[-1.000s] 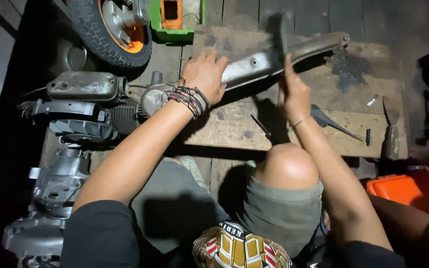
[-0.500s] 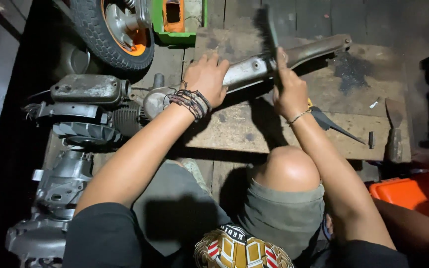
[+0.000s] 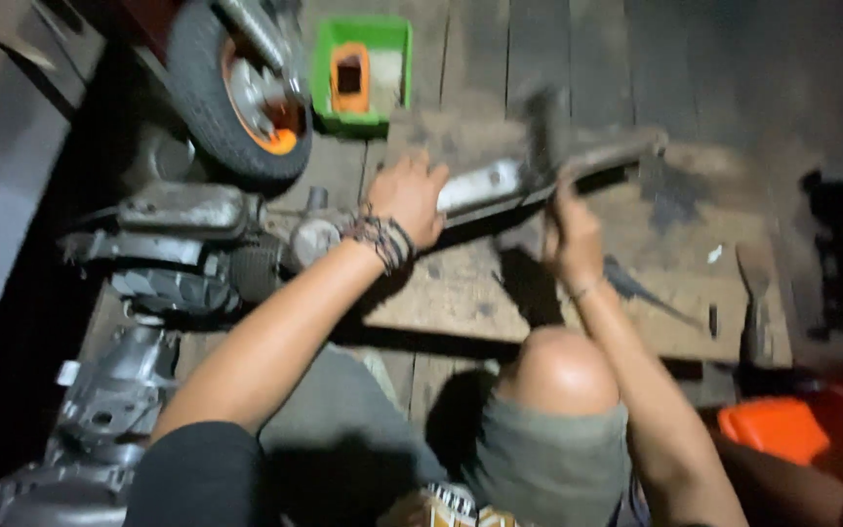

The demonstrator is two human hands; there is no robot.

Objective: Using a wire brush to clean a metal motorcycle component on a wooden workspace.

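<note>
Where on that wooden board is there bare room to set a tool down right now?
The board is bare between the left hand and right hand, below the metal arm. Another patch lies right of the dark stain. The lower right edge is crowded: a pointed tool, a small bolt and a scraper.

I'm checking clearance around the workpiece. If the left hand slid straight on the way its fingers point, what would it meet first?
The left hand rests on the long metal part, fingers pointing up-frame. Straight on, it would probably cross bare wooden boards, passing just right of the green tray; blur makes this uncertain.
</note>
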